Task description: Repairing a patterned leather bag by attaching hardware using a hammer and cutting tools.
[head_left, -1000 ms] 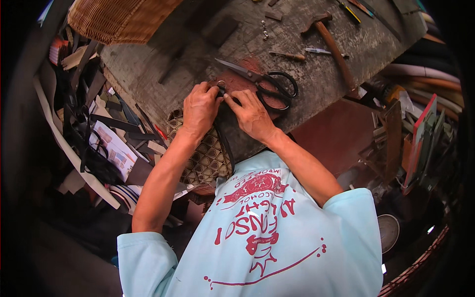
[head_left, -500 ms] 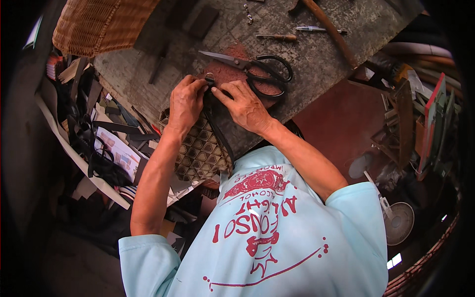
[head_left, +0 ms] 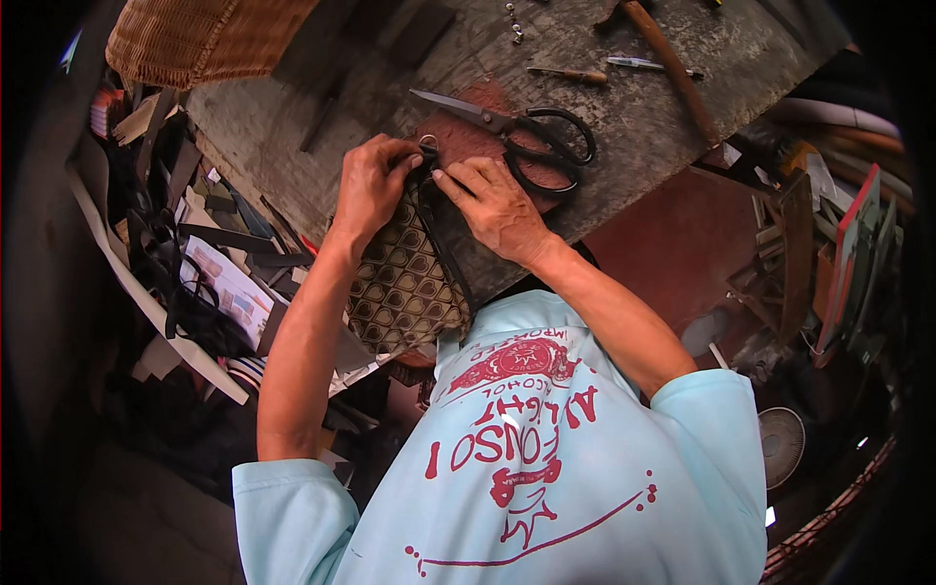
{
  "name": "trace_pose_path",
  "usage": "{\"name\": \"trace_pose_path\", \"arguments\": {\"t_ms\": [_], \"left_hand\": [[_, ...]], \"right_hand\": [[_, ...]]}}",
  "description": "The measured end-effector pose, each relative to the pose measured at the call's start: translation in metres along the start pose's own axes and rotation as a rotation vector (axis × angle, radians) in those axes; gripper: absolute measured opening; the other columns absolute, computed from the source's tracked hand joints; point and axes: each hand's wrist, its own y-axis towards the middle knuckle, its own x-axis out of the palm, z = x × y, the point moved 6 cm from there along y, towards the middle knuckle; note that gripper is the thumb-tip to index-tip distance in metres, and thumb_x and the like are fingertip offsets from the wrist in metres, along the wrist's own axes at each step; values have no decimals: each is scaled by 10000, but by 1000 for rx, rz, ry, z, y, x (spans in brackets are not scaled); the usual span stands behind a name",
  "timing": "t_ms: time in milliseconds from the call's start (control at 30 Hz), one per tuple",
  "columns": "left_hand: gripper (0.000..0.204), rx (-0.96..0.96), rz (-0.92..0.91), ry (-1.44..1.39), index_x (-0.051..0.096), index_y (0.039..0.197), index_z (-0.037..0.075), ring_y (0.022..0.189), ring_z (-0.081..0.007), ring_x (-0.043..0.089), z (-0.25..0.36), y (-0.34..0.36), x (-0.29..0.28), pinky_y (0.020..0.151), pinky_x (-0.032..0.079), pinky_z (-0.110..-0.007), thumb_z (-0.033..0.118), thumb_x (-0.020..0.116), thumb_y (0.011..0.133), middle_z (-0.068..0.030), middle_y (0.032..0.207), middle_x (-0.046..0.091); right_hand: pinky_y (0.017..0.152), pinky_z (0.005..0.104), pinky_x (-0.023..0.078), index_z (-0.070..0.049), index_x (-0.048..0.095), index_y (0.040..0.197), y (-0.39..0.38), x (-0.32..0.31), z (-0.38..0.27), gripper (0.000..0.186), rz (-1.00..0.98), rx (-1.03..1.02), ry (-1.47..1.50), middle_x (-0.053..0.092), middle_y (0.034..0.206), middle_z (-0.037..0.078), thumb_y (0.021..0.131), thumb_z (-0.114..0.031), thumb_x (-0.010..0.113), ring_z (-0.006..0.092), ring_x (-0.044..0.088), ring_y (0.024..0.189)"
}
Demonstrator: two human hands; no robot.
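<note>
My left hand (head_left: 375, 175) pinches a small dark strap end (head_left: 426, 158) with a metal ring (head_left: 428, 141) at its top. My right hand (head_left: 492, 205) has its fingers bent against the same strap, just to the right and below. A brown heart-patterned fabric piece (head_left: 395, 288) with dark edging hangs from the strap over the near table edge. Big black-handled scissors (head_left: 495, 120) lie above my hands on a reddish patch (head_left: 448, 132) of the worn table (head_left: 624, 156). What my fingertips grip is partly hidden.
A hammer (head_left: 673, 68), an awl (head_left: 575, 74), a pen (head_left: 643, 63) and small metal pieces (head_left: 515, 24) lie toward the back. A wicker piece (head_left: 205, 39) stands back left. Scrap piles (head_left: 195, 224) crowd the left, boards (head_left: 829, 263) and a fan (head_left: 780, 444) the right.
The view has shifted slightly. Both hands stay at the strap and ring, with small finger movements; more of the patterned fabric shows below them.
</note>
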Motion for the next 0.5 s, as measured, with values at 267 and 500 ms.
{"name": "trace_pose_path", "arguments": {"t_ms": [267, 500], "left_hand": [[172, -82, -107, -51, 743, 955, -6, 822, -302, 696, -5, 9, -4, 746, 520, -372, 95, 709, 820, -174, 892, 719], [199, -182, -207, -146, 723, 991, -33, 839, -252, 694, -14, 13, 1, 772, 519, -327, 112, 694, 858, -164, 932, 732]], "right_hand": [[880, 398, 457, -14, 582, 1293, 8, -1, -3, 511, -39, 19, 0, 563, 1179, 90, 785, -14, 629, 278, 548, 1062], [883, 374, 451, 66, 574, 1236, 20, -4, -13, 458, -126, -23, -149, 572, 1126, 125, 814, -108, 537, 259, 550, 1018]]}}
